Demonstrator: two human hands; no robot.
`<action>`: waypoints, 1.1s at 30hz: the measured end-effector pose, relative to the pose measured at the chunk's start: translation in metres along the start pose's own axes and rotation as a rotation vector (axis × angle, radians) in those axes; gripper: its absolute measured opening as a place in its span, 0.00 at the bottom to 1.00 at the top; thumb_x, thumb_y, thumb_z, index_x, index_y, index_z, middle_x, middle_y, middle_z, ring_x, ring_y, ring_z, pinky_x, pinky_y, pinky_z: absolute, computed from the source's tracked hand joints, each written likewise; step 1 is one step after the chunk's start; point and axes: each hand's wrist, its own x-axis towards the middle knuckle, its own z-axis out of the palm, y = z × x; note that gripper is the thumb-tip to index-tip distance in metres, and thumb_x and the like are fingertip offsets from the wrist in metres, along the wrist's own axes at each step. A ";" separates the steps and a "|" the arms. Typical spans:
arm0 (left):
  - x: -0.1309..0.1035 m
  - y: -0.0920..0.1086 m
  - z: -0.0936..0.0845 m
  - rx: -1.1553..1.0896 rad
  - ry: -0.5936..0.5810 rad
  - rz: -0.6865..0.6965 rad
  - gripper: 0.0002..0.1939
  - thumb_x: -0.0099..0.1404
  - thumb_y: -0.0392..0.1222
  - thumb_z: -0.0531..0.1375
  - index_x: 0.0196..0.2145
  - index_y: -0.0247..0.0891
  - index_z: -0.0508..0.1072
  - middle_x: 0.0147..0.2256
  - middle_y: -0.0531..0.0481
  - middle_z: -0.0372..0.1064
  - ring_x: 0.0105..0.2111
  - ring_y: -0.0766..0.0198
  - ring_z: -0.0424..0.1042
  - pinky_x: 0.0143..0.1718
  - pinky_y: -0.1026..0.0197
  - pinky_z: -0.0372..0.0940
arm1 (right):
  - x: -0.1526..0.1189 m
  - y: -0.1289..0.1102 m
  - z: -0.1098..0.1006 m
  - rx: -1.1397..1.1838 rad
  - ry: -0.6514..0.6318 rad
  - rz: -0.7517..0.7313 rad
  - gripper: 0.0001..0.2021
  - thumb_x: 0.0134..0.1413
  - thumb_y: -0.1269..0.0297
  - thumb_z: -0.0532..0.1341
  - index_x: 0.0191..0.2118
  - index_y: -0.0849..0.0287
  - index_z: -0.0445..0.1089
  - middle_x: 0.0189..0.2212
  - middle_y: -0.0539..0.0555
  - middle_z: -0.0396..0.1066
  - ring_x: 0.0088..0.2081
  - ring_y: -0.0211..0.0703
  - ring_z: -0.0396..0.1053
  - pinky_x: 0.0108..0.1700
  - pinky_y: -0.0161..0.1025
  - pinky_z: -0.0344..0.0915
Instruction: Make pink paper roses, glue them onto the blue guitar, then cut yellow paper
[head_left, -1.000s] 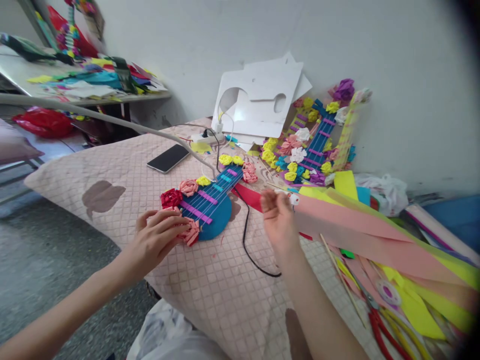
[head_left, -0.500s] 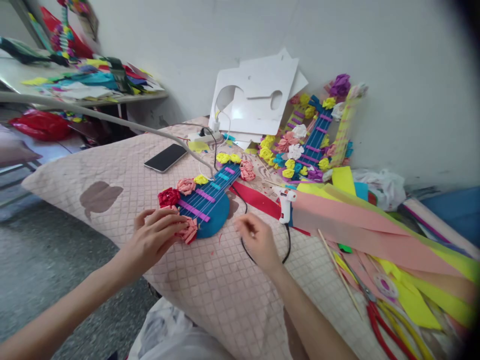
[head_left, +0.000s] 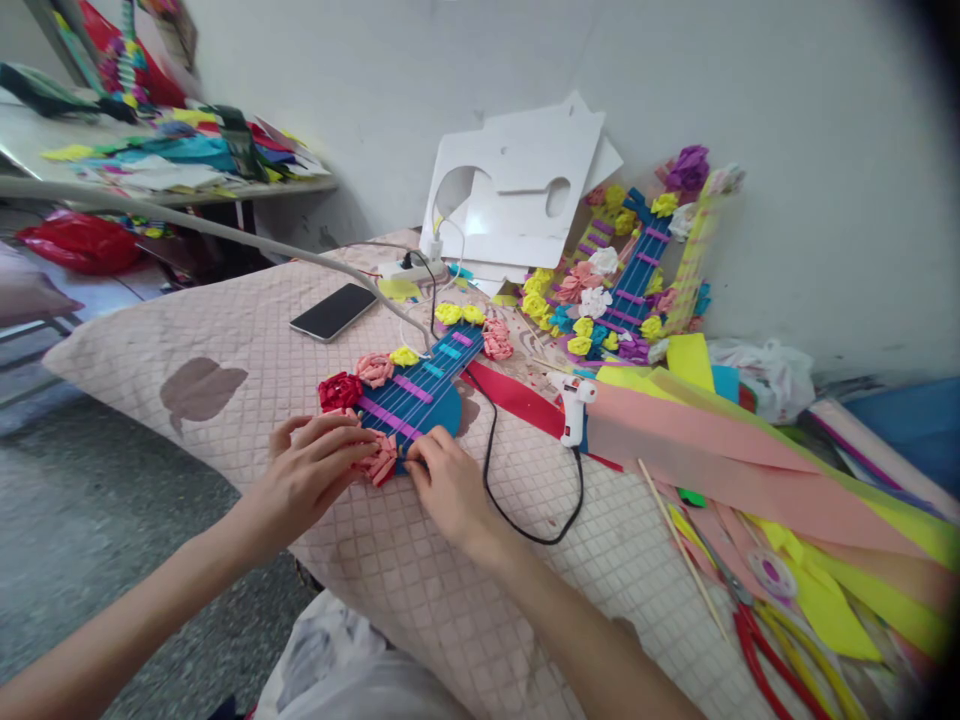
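A blue toy guitar (head_left: 442,408) with purple and light-blue strips and thin strings lies on the table. Crumpled-paper flowers line its edge, among them a red one (head_left: 340,391), a salmon one (head_left: 374,370) and yellow ones. My left hand (head_left: 319,462) curves over the guitar's lower left edge, its fingers closed on a pink paper flower (head_left: 381,460). At the bottom rim, my right hand (head_left: 450,490) has thumb and fingertips pinched together against the guitar; anything between them is hidden. A white glue gun (head_left: 577,410) with a black cord stands to the right.
A phone (head_left: 334,312) and a power strip (head_left: 412,270) lie behind. White cut-out boards (head_left: 517,190) and a second decorated guitar (head_left: 637,270) lean at the wall. Right are crepe-paper strips (head_left: 720,440), a wooden stick (head_left: 681,545) and red-handled scissors (head_left: 750,630). A pale cable crosses the left.
My right hand has moved left from beside the guitar to its bottom rim, uncovering more of the black cord. My left hand stays on the flowers.
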 end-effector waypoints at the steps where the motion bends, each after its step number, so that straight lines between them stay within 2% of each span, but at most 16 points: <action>1: 0.000 0.000 0.000 -0.003 -0.003 -0.001 0.13 0.68 0.40 0.54 0.49 0.48 0.70 0.48 0.51 0.72 0.53 0.53 0.65 0.54 0.47 0.50 | -0.001 0.000 -0.001 0.007 0.004 -0.005 0.04 0.56 0.73 0.57 0.33 0.56 0.65 0.35 0.51 0.64 0.36 0.41 0.65 0.37 0.39 0.63; 9: 0.000 0.001 0.000 -0.050 0.016 -0.012 0.12 0.68 0.41 0.54 0.48 0.47 0.70 0.48 0.50 0.72 0.54 0.54 0.64 0.53 0.49 0.53 | -0.023 0.008 -0.021 0.277 0.050 -0.030 0.05 0.58 0.71 0.55 0.32 0.56 0.64 0.34 0.51 0.63 0.36 0.40 0.64 0.38 0.38 0.63; 11: 0.001 0.002 0.000 -0.038 0.016 -0.005 0.12 0.68 0.41 0.54 0.48 0.47 0.70 0.48 0.50 0.72 0.53 0.54 0.64 0.52 0.49 0.53 | -0.026 0.009 -0.023 0.433 0.054 -0.014 0.04 0.58 0.69 0.56 0.32 0.56 0.64 0.38 0.53 0.65 0.36 0.40 0.65 0.37 0.37 0.64; 14: 0.002 0.002 -0.001 -0.018 0.012 0.006 0.12 0.68 0.41 0.54 0.48 0.47 0.70 0.48 0.51 0.73 0.53 0.54 0.65 0.51 0.49 0.53 | -0.025 0.007 -0.021 0.812 -0.014 0.067 0.06 0.60 0.61 0.56 0.33 0.55 0.62 0.47 0.54 0.67 0.32 0.37 0.69 0.31 0.36 0.65; 16: 0.002 0.001 -0.002 -0.016 0.012 0.015 0.12 0.68 0.41 0.53 0.48 0.46 0.70 0.48 0.51 0.73 0.52 0.54 0.65 0.51 0.49 0.53 | -0.023 0.005 -0.018 1.045 -0.078 0.122 0.08 0.60 0.57 0.56 0.34 0.55 0.60 0.42 0.54 0.71 0.30 0.37 0.71 0.29 0.35 0.66; 18: 0.003 0.001 -0.002 -0.020 0.015 0.018 0.11 0.68 0.42 0.53 0.47 0.46 0.70 0.47 0.51 0.73 0.52 0.54 0.65 0.51 0.49 0.53 | -0.023 0.005 -0.020 1.163 -0.072 0.166 0.09 0.59 0.56 0.57 0.34 0.55 0.60 0.33 0.51 0.75 0.30 0.38 0.72 0.32 0.37 0.68; 20: 0.003 0.001 -0.002 -0.023 0.014 0.011 0.11 0.68 0.41 0.53 0.47 0.47 0.71 0.48 0.51 0.73 0.52 0.55 0.65 0.51 0.49 0.53 | -0.024 0.007 -0.029 1.190 0.027 0.199 0.09 0.59 0.56 0.58 0.33 0.55 0.61 0.28 0.49 0.75 0.31 0.38 0.73 0.35 0.38 0.70; 22: 0.002 0.001 -0.001 -0.020 0.007 0.001 0.12 0.68 0.41 0.53 0.47 0.47 0.71 0.48 0.51 0.73 0.53 0.54 0.65 0.51 0.49 0.52 | -0.029 0.014 -0.050 1.171 0.203 0.199 0.08 0.58 0.58 0.59 0.33 0.55 0.63 0.28 0.48 0.75 0.32 0.38 0.74 0.37 0.38 0.71; 24: 0.002 0.000 0.000 -0.012 0.010 0.000 0.11 0.68 0.41 0.54 0.47 0.47 0.71 0.48 0.51 0.73 0.53 0.54 0.65 0.51 0.48 0.52 | -0.035 0.026 -0.083 1.120 0.448 0.161 0.06 0.56 0.61 0.62 0.34 0.55 0.65 0.28 0.47 0.76 0.34 0.38 0.75 0.38 0.37 0.71; 27: 0.002 0.000 0.000 -0.007 0.012 0.004 0.11 0.68 0.40 0.54 0.47 0.47 0.71 0.48 0.51 0.73 0.53 0.54 0.65 0.51 0.49 0.52 | -0.047 0.047 -0.139 1.010 0.821 0.023 0.06 0.51 0.64 0.65 0.34 0.55 0.68 0.29 0.47 0.76 0.33 0.37 0.75 0.41 0.37 0.70; 29: 0.002 0.000 0.000 -0.014 0.010 0.003 0.11 0.68 0.40 0.54 0.46 0.47 0.71 0.48 0.51 0.73 0.53 0.54 0.65 0.51 0.49 0.53 | -0.057 0.060 -0.167 0.938 1.027 -0.019 0.04 0.50 0.67 0.65 0.31 0.56 0.69 0.27 0.45 0.75 0.33 0.36 0.75 0.40 0.35 0.70; 31: 0.002 0.001 -0.001 -0.014 0.009 0.007 0.12 0.68 0.41 0.53 0.48 0.47 0.70 0.48 0.51 0.73 0.52 0.54 0.65 0.51 0.49 0.52 | -0.066 0.069 -0.179 0.926 1.094 0.012 0.03 0.50 0.68 0.65 0.30 0.55 0.70 0.27 0.45 0.74 0.33 0.36 0.75 0.40 0.36 0.70; 33: 0.002 0.001 -0.002 -0.006 0.000 0.010 0.13 0.68 0.41 0.54 0.50 0.47 0.69 0.48 0.51 0.72 0.52 0.54 0.65 0.51 0.49 0.52 | -0.074 0.075 -0.176 0.944 1.084 0.062 0.03 0.49 0.67 0.65 0.30 0.56 0.70 0.27 0.46 0.74 0.33 0.37 0.75 0.38 0.36 0.70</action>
